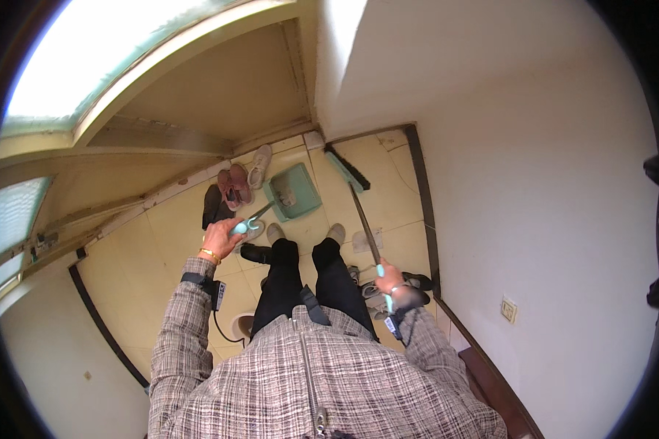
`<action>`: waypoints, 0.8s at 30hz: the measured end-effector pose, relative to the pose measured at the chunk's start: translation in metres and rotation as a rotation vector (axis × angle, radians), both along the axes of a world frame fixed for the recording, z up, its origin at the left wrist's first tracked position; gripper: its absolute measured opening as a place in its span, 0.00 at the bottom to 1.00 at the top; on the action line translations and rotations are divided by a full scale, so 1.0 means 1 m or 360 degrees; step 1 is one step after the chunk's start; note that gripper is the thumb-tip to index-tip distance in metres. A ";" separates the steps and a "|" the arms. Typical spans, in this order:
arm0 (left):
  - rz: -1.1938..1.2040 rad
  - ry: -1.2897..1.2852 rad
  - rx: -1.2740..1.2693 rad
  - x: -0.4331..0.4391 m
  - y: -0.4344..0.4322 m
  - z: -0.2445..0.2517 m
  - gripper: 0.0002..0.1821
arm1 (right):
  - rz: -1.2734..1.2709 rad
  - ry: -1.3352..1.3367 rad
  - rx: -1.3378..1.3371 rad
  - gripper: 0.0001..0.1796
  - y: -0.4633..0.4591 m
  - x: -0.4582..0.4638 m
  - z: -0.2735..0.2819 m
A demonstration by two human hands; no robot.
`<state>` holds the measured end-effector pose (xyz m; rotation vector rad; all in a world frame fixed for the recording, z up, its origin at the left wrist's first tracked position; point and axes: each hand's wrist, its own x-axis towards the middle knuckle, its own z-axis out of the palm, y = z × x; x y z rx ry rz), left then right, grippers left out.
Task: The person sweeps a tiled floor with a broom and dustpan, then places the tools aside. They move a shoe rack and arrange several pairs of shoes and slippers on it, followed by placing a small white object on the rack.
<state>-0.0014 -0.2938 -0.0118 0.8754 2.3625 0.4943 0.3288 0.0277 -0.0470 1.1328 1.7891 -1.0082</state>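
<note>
My left hand point(221, 239) grips the light-blue handle end of a long-handled dustpan point(306, 189). The green pan lies on the tiles ahead of my feet, with some grey debris inside. In my right hand point(389, 276) is the handle of a broom point(366, 222), its shaft slanting away from me. The broom head point(346, 167), green with dark bristles, rests on the floor to the right of the dustpan, near the corner of the walls. A gap of bare tile separates broom head and pan.
Left of the dustpan stand pink shoes point(234, 184), a pale sneaker point(260, 166) and dark shoes point(216, 206). A black shoe point(256, 253) lies beside my left foot. More shoes point(376, 296) sit by the right wall point(527, 192). A panelled door point(214, 82) rises ahead.
</note>
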 end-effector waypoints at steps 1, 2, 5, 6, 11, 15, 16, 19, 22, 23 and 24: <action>-0.0007 0.0006 -0.0013 0.000 -0.001 0.000 0.20 | -0.0333 0.0033 -0.0171 0.34 0.007 0.009 0.011; -0.0027 0.0040 0.0015 0.000 -0.002 0.000 0.20 | -0.0059 0.0226 0.0029 0.36 0.009 0.014 0.017; -0.0022 -0.0008 -0.0018 0.001 -0.005 0.000 0.20 | 0.0515 0.0223 0.0347 0.37 0.004 0.013 0.020; -0.0005 -0.0016 0.0011 0.002 -0.007 0.000 0.19 | 0.0517 0.0251 0.0369 0.37 -0.001 0.007 0.017; 0.0063 -0.0082 -0.0057 0.005 -0.017 0.002 0.20 | 0.0457 0.0083 0.0206 0.36 -0.025 -0.041 -0.006; 0.0082 -0.0197 -0.0176 0.005 -0.026 0.001 0.23 | 0.0690 0.0030 0.0123 0.34 -0.053 -0.043 -0.003; 0.0085 -0.0198 -0.0178 0.005 -0.029 -0.001 0.23 | 0.0689 0.0061 0.0087 0.34 -0.054 -0.034 0.003; 0.0096 -0.0034 -0.0014 0.007 -0.038 -0.007 0.20 | 0.0559 0.0196 0.0062 0.33 -0.042 0.004 0.024; 0.0100 -0.0041 0.0019 0.009 -0.045 -0.011 0.20 | 0.0397 0.0301 0.0070 0.34 -0.029 0.039 0.037; 0.0105 -0.0042 0.0021 0.010 -0.046 -0.011 0.20 | 0.0358 0.0261 0.0104 0.34 -0.028 0.045 0.037; 0.0113 -0.0041 0.0022 0.011 -0.047 -0.010 0.20 | 0.0318 0.0209 0.0133 0.35 -0.029 0.048 0.034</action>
